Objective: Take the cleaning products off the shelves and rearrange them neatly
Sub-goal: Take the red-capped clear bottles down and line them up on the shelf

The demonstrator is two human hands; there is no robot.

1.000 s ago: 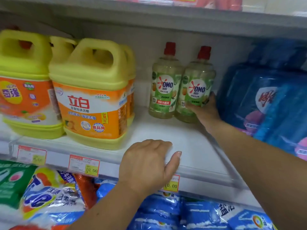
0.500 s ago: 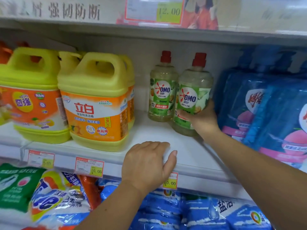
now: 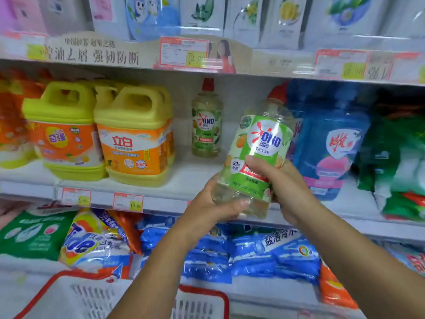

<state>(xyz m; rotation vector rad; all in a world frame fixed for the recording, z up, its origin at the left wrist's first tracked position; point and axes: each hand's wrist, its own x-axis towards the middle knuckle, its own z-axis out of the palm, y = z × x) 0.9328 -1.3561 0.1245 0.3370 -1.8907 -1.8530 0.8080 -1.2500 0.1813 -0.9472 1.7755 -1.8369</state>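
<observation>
One clear plastic OMO bottle with a green label and red cap (image 3: 257,157) is off the middle shelf (image 3: 184,178), held near it by both hands: left hand (image 3: 216,203) cupping the base, right hand (image 3: 285,187) wrapping the lower body. Its long axis tilts, cap up and rightward. Its twin bottle (image 3: 207,125) and the yellow jugs (image 3: 135,134) remain shelved, so most of the work looks undone.

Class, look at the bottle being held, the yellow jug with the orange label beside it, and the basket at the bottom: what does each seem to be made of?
Held bottle: probably clear glossy plastic, as pale liquid shows through; red cap, printed green label.
Yellow jug: opaque plastic with a moulded handle, fairly matt.
Basket: likely rigid plastic, white slotted walls and a red rim.
</observation>
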